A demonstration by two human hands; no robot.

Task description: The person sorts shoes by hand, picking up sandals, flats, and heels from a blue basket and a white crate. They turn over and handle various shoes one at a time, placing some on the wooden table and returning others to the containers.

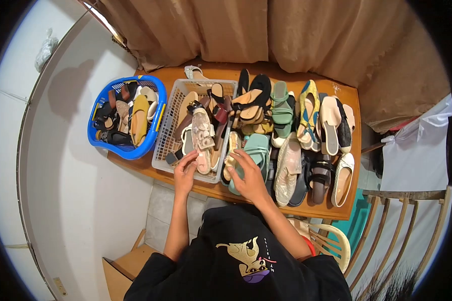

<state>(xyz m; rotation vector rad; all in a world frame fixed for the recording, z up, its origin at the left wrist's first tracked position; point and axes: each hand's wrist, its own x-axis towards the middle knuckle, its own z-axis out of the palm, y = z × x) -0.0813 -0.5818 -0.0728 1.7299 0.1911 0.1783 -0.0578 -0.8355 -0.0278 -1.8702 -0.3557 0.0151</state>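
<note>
one wrapped sandal (pixel 203 134) pointing lengthwise away, near end beside closer left hand (pixel 184 174), grip unclear; right hand (pixel 250 179) apart, fingers spread.

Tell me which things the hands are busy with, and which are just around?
Seem part of the work:
- left hand, at the plastic-wrapped sandal
- right hand, beside the mint sandals
- grey basket and blue basket, both holding footwear
- table under them

Seem just around:
- brown curtain
- cream chair
- white cloth
- clear bag on the wall
</note>
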